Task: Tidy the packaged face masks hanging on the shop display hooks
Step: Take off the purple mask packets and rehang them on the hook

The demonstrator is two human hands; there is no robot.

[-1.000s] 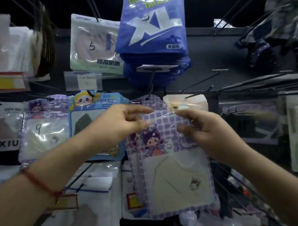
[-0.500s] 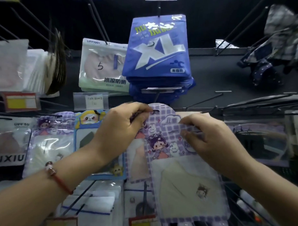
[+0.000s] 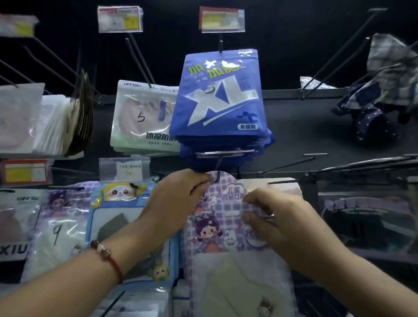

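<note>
Purple-checked plastic, the nearest mask packet [image 3: 232,247] hangs low in the middle of the display; the left hand [image 3: 178,202] pinches its rounded header by the hanging hole, and the right hand [image 3: 274,224] has its fingers curled onto the packet's right edge. It looks light, floppy and slick, so the stiffer card header seems the best hold, keeping the hole lined up on the hook [image 3: 218,174]. Farther back, a blue XL packet stack [image 3: 217,98] and a pale green packet [image 3: 140,118] hang on upper hooks.
</note>
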